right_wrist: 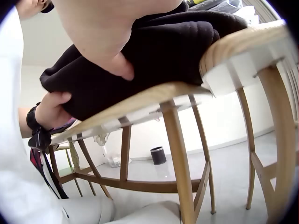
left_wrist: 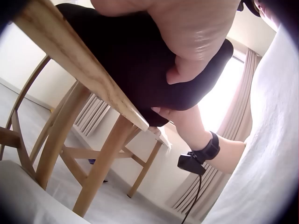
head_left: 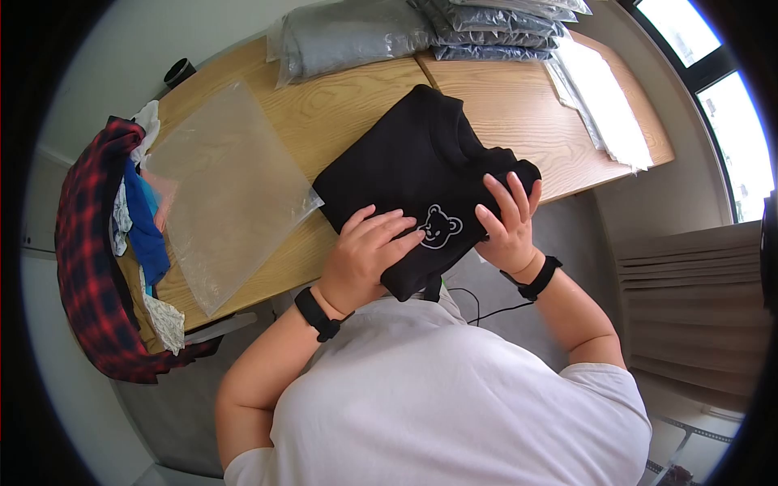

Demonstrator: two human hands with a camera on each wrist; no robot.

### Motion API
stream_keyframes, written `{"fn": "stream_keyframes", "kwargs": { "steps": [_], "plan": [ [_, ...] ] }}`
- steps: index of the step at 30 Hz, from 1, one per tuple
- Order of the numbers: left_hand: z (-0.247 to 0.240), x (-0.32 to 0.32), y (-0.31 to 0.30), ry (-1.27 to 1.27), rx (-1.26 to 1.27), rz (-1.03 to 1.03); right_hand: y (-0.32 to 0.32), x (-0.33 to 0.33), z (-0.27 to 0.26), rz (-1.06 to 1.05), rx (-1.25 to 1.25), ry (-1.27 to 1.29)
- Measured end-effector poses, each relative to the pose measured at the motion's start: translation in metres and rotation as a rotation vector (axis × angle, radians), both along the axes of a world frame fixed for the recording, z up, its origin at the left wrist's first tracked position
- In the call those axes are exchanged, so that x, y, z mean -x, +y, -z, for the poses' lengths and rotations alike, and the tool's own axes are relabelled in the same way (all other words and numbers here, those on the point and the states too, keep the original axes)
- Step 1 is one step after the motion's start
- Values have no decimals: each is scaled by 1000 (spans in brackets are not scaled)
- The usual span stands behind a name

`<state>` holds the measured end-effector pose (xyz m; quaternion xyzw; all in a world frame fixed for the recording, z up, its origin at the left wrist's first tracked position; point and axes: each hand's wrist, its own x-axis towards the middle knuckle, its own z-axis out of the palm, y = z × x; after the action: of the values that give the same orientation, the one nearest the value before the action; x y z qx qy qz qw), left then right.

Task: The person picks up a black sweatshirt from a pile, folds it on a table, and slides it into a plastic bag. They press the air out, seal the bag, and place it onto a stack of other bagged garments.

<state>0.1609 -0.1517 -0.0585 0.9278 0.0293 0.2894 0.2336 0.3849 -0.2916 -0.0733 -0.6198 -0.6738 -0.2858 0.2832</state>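
Note:
A folded black sweatshirt point(head_left: 381, 166) with a white bear-head outline lies over the table's front edge, its near part overhanging. My left hand point(head_left: 369, 255) holds its near left side, fingers spread over the top beside the bear. In the left wrist view the left thumb point(left_wrist: 184, 70) presses the front face. My right hand point(head_left: 510, 227) grips the opposite side by the bunched folds, fingers apart on top. Its thumb point(right_wrist: 122, 67) lies against the overhanging cloth in the right wrist view. Left of the sweatshirt, a clear plastic bag point(head_left: 235, 194) lies flat, one corner meeting the cloth.
Bagged grey garments point(head_left: 352, 40) and a stack of bagged dark clothes point(head_left: 494, 36) sit along the back. White sheets point(head_left: 604, 101) lie at the right. A red plaid shirt point(head_left: 93, 259) and mixed cloths fill the left end. Wooden table legs point(right_wrist: 180, 158) stand below.

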Motion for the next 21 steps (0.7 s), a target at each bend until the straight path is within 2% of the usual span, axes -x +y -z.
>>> {"fn": "stream_keyframes", "kwargs": {
  "steps": [2,3,4,5,7,9,11,13,14,16,17,20,21],
  "plan": [
    [-8,4,2,55,5,15,11,-2,-39,-62,232,-21],
    [-13,7,3,109,19,46,16,-6,-48,-77,230,-26],
    [-25,9,7,207,15,90,20,-13,-55,-171,354,-51],
    [-41,12,13,201,13,77,24,-17,-63,-264,478,-78],
    [-70,16,34,245,15,150,32,-17,-77,-309,477,-71],
    [-79,9,61,198,146,-44,37,-18,-85,-343,557,-121],
    [-61,-10,99,335,337,-270,39,-17,-85,-391,549,-144],
    [-67,-31,119,756,569,-348,40,-17,-84,-441,537,-182],
    [-61,-38,126,737,567,-355,39,-16,-83,-443,545,-170],
    [-50,-52,136,930,692,-240,37,-17,-79,-428,533,-169],
    [-51,-59,140,929,681,-237,37,-19,-76,-420,525,-170],
    [-49,-77,141,1135,980,-82,31,-19,-68,-408,485,-121],
    [-50,-80,138,1141,977,-76,30,-19,-67,-401,487,-117]
  ]
}}
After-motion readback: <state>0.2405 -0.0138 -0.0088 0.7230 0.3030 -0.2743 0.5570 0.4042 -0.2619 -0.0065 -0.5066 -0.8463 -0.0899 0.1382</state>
